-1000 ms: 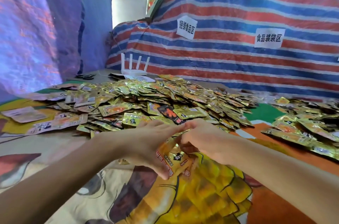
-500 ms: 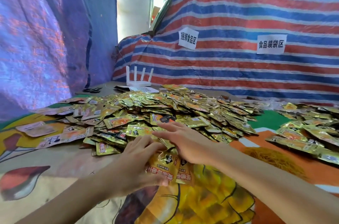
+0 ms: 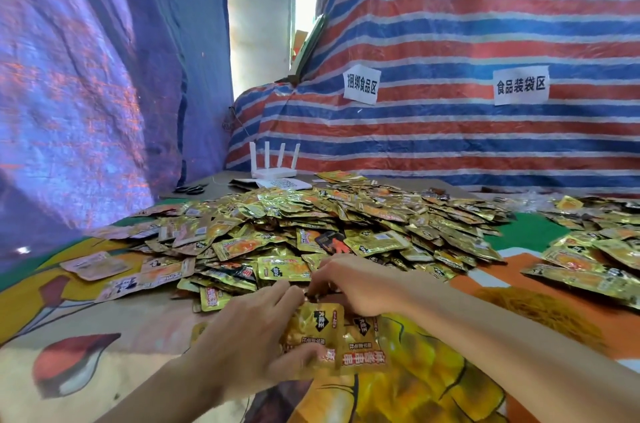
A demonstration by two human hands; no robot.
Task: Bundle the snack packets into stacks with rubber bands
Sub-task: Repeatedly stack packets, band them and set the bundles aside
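Gold-foil snack packets (image 3: 318, 336) lie fanned, gripped by the left hand (image 3: 249, 336) just before the big pile (image 3: 346, 214). The right hand (image 3: 356, 284) curls at their top edge, its hold unclear. Best to square the edges flush before adding more.

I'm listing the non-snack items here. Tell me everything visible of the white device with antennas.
The white router looks like smooth plastic: a low flat base with four thin antennas standing up, slightly fanned. It sits upright at the far edge of the table, before the striped tarp, behind the packet pile. A white printed sheet lies just in front; contact is unclear.
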